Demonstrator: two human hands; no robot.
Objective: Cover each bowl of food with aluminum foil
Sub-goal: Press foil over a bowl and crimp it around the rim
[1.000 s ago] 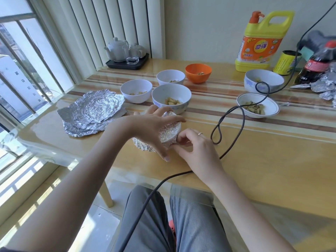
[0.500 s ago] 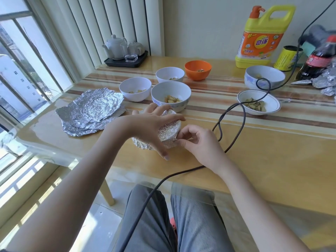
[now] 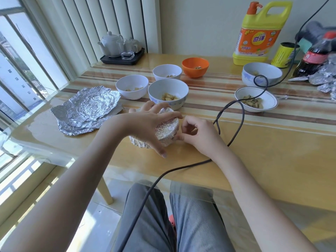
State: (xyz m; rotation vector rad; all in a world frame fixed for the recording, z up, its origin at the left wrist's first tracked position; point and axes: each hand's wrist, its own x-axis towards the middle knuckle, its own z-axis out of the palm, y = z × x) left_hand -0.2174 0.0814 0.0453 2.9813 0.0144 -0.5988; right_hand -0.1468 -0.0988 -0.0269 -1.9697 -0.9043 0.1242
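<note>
Under our left hand (image 3: 145, 124), fingers spread and curled over the top, sits the foil-wrapped bowl (image 3: 166, 130); our right hand (image 3: 197, 135), fingers curled, pinches the foil at its right edge. We judge this bowl nearly sealed. Left of the left hand: spare foil sheets (image 3: 87, 110), stacked. Beyond the hands, six bowls lie uncovered: three white bowls (image 3: 168, 92), an orange bowl (image 3: 195, 67), two more to the far right (image 3: 256, 99). A dark cable (image 3: 234, 131) loops beside the right hand. Glossy wooden table (image 3: 272, 151); tea set (image 3: 120, 46) and blinds farther off, window at left.
</note>
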